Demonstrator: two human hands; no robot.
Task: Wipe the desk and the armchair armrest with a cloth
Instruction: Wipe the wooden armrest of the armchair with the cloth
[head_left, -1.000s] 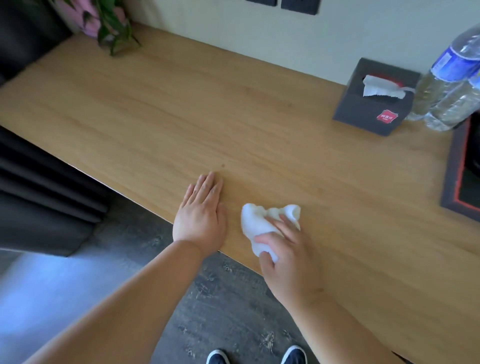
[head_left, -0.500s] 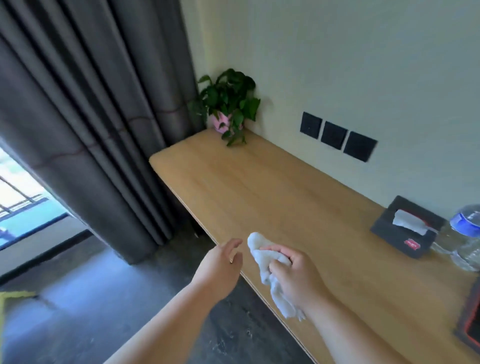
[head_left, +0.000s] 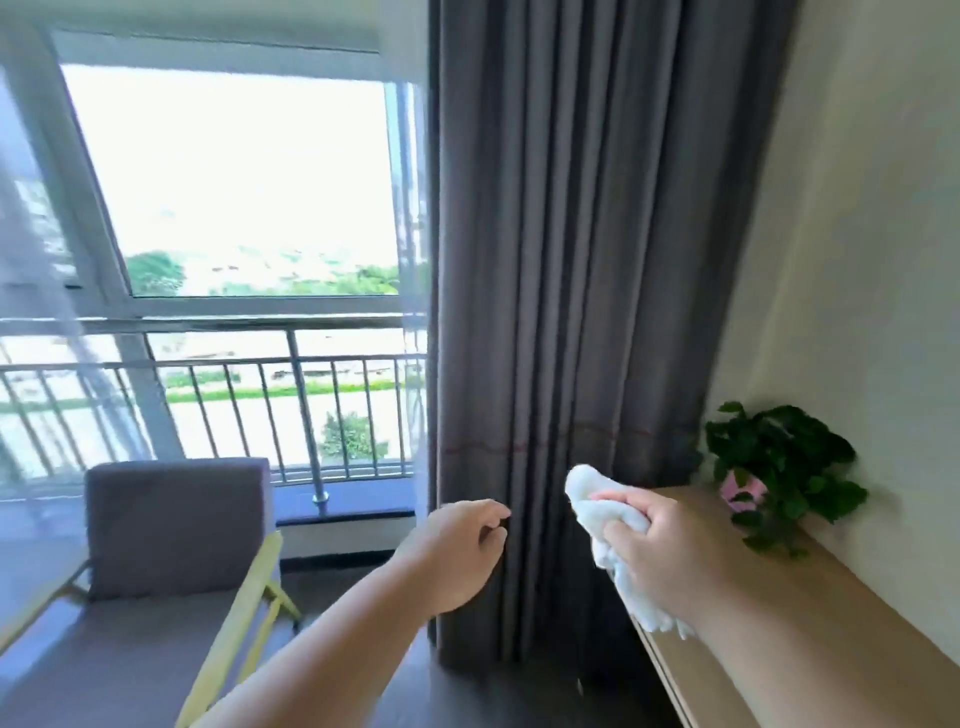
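Observation:
My right hand (head_left: 657, 556) grips a crumpled white cloth (head_left: 597, 501) in the air above the left end of the wooden desk (head_left: 810, 613). The cloth hangs below my fist and does not touch the desk. My left hand (head_left: 460, 551) floats in front of the curtain with loosely curled fingers and holds nothing. At the lower left stands a grey armchair (head_left: 171, 525) with a pale yellow wooden armrest (head_left: 234, 618), well apart from both hands.
A grey curtain (head_left: 571, 286) hangs between the chair and the desk. A potted green plant (head_left: 779, 467) sits at the desk's far end by the wall. Behind the chair are a large window and a railing (head_left: 291, 374). Dark floor lies below.
The view has swung left from the desk toward the window and armchair. Both hands have lifted off the desk, the right one carrying the cloth up with it.

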